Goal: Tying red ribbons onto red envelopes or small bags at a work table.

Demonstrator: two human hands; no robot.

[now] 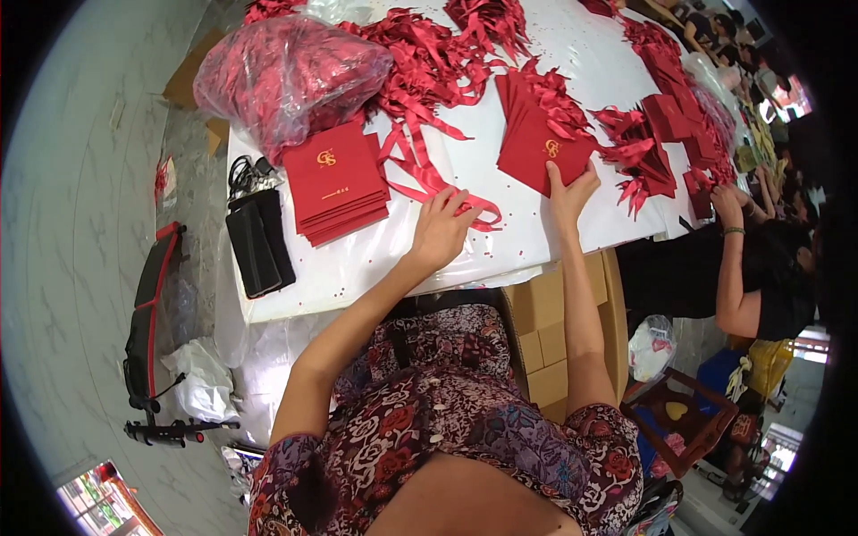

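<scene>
My left hand (442, 230) lies over loops of shiny red ribbon (416, 170) on the table, fingers a little apart and fingertips touching the ribbon; its thumb is hidden. With my right hand (573, 196) I grip the near corner of a flat red paper bag (536, 147) with a gold emblem, thumb on top and the other fingers along its right edge. That bag lies on a fanned pile of similar ones, with red ribbons bunched at their far end. Left of my left hand sits a stack of flat red bags (335, 183), printed in gold.
A clear plastic sack (290, 76) of red ribbon stands at the back left. A black pouch (259, 243) and a coiled cable (246, 177) lie by the table's left edge. More ribboned bags (657, 165) lie rightward, near a co-worker's arm (731, 241). A cardboard box (550, 330) stands below the table edge.
</scene>
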